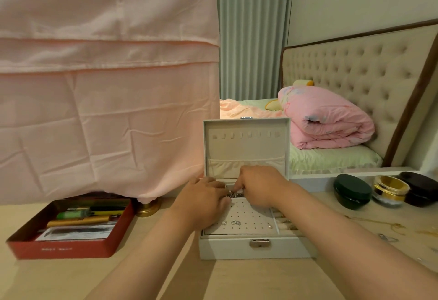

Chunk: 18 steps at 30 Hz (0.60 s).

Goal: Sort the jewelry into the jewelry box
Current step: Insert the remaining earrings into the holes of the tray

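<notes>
Head view, with places given relative to the open white jewelry box (258, 248) on the pale table (237, 280). Its lid (246, 148) stands upright at the rear and shows a row of hooks above a gathered pocket.

Left of the box lies an open red tin (66, 250) of pens and papers. Between the tin and the box stands a brass base (148, 208), half covered by a hanging pink cloth (106, 86). To the right of the box, near the table's back edge, sit a dark green round container (353, 190), a gold jar (390, 189) and a black container (420, 188). A thin gold chain (379, 222) and a small metal clip (387, 238) lie loose in front of them.

Both forearms cross over the box's front wall and hide part of its perforated panel, where a few earrings (235, 222) sit.

The left hand (203, 199) and right hand (258, 185) meet over the rear of the tray, fingers curled. Their fingertips pinch a small metallic piece (233, 195) from either side. The piece lies just above the rear compartments, too small to identify.
</notes>
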{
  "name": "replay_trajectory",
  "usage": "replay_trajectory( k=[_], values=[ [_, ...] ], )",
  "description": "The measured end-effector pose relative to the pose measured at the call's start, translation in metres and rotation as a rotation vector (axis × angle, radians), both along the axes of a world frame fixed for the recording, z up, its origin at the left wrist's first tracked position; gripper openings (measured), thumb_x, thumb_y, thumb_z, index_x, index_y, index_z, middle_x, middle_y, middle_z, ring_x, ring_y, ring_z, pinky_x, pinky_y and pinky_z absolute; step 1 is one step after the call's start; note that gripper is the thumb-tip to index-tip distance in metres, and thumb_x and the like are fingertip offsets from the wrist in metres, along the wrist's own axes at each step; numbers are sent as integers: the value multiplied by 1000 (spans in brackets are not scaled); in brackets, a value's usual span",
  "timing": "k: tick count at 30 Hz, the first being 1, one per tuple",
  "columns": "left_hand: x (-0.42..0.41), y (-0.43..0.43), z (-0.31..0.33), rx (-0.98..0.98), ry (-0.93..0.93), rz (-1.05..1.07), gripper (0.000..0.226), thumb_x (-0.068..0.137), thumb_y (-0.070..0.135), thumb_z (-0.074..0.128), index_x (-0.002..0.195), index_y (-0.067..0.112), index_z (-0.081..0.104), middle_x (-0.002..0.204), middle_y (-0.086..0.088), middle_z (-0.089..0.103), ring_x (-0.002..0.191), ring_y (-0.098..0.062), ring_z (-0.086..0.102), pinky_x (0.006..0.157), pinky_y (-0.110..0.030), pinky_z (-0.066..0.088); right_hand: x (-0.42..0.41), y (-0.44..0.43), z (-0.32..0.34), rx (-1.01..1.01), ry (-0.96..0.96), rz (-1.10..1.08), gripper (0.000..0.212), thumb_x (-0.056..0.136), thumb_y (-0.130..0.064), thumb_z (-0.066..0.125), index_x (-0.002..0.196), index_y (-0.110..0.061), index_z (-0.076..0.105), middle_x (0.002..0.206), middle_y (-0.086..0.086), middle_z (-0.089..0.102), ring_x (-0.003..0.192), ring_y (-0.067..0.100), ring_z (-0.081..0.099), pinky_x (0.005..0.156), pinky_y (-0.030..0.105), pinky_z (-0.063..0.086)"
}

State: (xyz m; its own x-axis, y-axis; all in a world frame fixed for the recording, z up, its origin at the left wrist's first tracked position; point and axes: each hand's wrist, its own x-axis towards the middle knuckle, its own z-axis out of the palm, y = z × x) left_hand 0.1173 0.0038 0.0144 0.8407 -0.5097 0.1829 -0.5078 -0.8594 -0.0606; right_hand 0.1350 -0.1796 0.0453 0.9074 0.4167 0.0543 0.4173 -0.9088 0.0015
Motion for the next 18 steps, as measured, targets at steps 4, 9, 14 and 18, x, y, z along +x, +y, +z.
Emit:
replay_trajectory(
  k=[4,9,14,18],
  values=[
    [-3,-3,-4,46,23,15,45,106,42,26,141,28,51,145,9,51,137,-16,39,106,-38,32,-8,2,0,-54,-57,-15,40,95,-12,56,123,-38,69,124,-7,65,115,20,59,88,30,44],
    [-5,-5,-1,92,66,53,47,106,43,26,145,27,46,151,7,45,141,-18,33,112,-41,30,-14,3,-1,-129,-59,-7,45,94,-12,55,128,-39,66,128,-3,61,120,23,51,96,38,44],
    [-33,-3,20,-165,-35,25,50,101,46,41,148,29,40,143,6,50,131,-17,40,108,-36,32,-45,-13,20,111,-62,5,45,98,-24,52,140,-40,55,135,-2,57,125,22,51,104,38,40],
    [-82,-5,20,-377,-75,-17,25,97,38,52,119,32,60,112,14,58,105,-9,51,88,-30,43,-99,-30,31,265,14,18,22,97,-29,58,111,-35,73,109,-14,70,87,2,59,84,29,50]
  ],
)
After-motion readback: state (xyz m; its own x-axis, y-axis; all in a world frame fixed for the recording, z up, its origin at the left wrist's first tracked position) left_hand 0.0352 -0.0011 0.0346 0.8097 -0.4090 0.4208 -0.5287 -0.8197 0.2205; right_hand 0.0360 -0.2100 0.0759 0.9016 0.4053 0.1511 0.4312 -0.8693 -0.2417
